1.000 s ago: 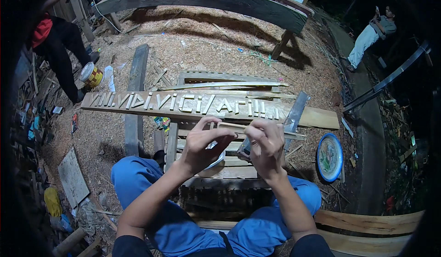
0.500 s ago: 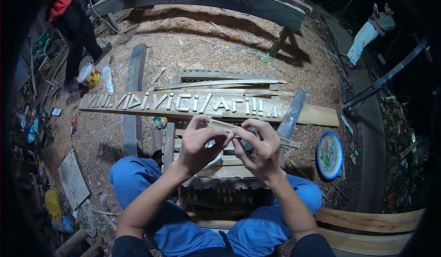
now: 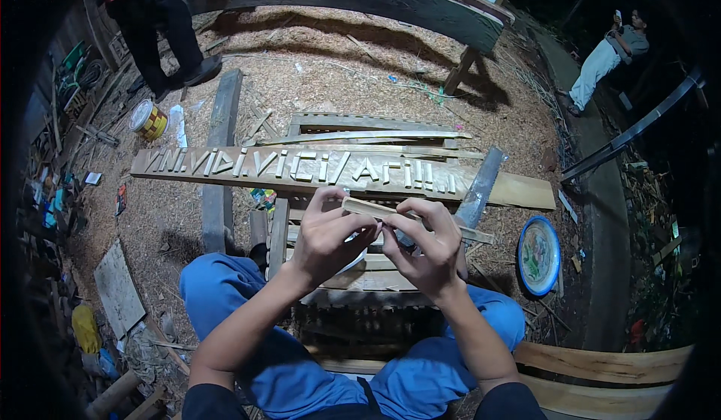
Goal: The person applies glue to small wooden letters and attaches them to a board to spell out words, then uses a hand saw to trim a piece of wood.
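Sawdust covers the workshop floor point(image 3: 315, 67). Over a slatted wooden table point(image 3: 353, 273), the left hand point(image 3: 327, 232) and right hand point(image 3: 428, 243) both pinch a thin bamboo strip point(image 3: 368, 208), just below the lettered plank point(image 3: 300, 168).

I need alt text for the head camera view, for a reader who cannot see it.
Both hands, left hand and right hand, hold a thin wooden strip above a long plank bearing stick-built letters. A seated person's blue trousers and sawdust-covered ground surround them.

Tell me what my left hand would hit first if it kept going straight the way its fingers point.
Probably the long wooden board with stick letters, just beyond the left hand, which grips a thin bamboo strip. Depth is unclear, so it might pass above.
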A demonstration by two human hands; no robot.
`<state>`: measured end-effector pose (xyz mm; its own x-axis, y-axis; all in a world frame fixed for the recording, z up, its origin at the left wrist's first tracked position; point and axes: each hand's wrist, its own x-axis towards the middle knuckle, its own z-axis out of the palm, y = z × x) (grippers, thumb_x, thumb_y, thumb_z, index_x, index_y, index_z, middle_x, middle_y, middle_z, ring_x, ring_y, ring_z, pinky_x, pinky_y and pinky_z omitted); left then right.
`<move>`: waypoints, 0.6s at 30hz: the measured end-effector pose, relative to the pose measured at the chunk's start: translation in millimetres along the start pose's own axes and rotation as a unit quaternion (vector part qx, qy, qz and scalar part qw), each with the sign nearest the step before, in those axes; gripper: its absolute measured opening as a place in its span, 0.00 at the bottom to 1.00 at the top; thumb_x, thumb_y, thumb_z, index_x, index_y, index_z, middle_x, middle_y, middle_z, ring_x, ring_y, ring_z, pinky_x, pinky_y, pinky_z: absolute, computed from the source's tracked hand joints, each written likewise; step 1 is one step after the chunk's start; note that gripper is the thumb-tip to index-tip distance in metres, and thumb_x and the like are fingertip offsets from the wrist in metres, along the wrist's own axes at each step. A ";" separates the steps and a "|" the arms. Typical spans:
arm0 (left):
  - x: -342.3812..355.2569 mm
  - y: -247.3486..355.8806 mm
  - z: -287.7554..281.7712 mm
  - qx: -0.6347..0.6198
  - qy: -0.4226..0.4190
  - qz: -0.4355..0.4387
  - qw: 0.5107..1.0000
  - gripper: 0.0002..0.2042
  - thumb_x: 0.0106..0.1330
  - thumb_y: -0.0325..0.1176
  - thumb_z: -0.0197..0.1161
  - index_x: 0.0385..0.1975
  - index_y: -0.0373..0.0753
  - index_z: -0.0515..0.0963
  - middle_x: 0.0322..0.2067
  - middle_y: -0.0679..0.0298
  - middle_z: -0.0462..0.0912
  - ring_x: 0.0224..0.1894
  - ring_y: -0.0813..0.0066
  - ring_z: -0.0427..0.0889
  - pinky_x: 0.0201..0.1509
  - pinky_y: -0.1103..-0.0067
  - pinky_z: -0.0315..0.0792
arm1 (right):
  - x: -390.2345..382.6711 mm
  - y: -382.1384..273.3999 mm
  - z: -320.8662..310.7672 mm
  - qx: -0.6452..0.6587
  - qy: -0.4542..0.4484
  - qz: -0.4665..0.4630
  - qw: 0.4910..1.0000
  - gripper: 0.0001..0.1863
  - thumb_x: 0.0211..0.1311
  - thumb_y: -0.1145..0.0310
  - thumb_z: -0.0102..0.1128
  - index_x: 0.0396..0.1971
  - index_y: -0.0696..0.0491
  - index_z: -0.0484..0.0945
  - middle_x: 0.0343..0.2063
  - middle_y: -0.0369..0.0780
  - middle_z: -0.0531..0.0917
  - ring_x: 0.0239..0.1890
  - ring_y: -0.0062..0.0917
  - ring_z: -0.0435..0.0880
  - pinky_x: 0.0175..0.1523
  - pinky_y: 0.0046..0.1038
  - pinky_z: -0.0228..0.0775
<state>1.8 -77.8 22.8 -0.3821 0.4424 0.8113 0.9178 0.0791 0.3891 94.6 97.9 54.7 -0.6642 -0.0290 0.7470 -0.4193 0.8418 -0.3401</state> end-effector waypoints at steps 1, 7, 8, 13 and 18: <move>0.8 0.3 0.4 -0.001 0.000 0.001 1.000 0.08 0.58 0.27 0.76 0.32 0.42 0.82 0.22 0.69 0.84 0.24 0.75 0.81 0.56 0.64 0.74 | 0.8 0.2 -1.1 -0.001 0.000 0.000 1.000 0.14 0.48 0.72 0.77 0.37 0.49 0.86 0.38 0.38 0.82 0.35 0.32 0.83 0.38 0.34 0.75; 3.6 3.0 -1.1 0.011 0.017 -0.006 1.000 0.06 0.59 0.27 0.76 0.30 0.42 0.83 0.21 0.69 0.83 0.22 0.74 0.80 0.55 0.65 0.74 | 4.0 4.4 -2.0 -0.032 0.002 -0.026 0.999 0.16 0.45 0.71 0.78 0.37 0.47 0.86 0.39 0.37 0.83 0.35 0.31 0.83 0.37 0.33 0.74; 3.1 2.9 -1.2 0.013 0.018 -0.006 1.000 0.06 0.59 0.27 0.76 0.30 0.42 0.83 0.20 0.69 0.83 0.22 0.74 0.80 0.55 0.65 0.74 | 4.0 4.3 -2.1 -0.049 -0.002 -0.040 0.998 0.16 0.44 0.71 0.78 0.37 0.47 0.86 0.39 0.36 0.83 0.35 0.31 0.82 0.37 0.33 0.73; 2.4 2.6 -0.2 0.016 0.021 -0.008 1.000 0.06 0.58 0.27 0.76 0.30 0.42 0.83 0.20 0.70 0.82 0.21 0.73 0.79 0.51 0.67 0.74 | 4.8 2.0 -5.5 -0.092 -0.019 -0.062 0.994 0.17 0.42 0.71 0.77 0.37 0.46 0.86 0.39 0.35 0.82 0.35 0.29 0.82 0.34 0.32 0.70; 2.2 2.7 -0.7 0.038 0.011 -0.008 0.999 0.06 0.57 0.29 0.77 0.29 0.43 0.83 0.19 0.70 0.81 0.21 0.72 0.77 0.47 0.68 0.71 | 3.8 2.3 0.7 -0.096 -0.028 -0.062 0.993 0.14 0.45 0.72 0.75 0.34 0.50 0.82 0.37 0.34 0.82 0.35 0.28 0.82 0.37 0.32 0.70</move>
<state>3.3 -77.2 25.9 -0.3984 0.4215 0.8146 0.9167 0.1547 0.3683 90.7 99.4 56.4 -0.6503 -0.1634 0.7419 -0.3771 0.9172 -0.1285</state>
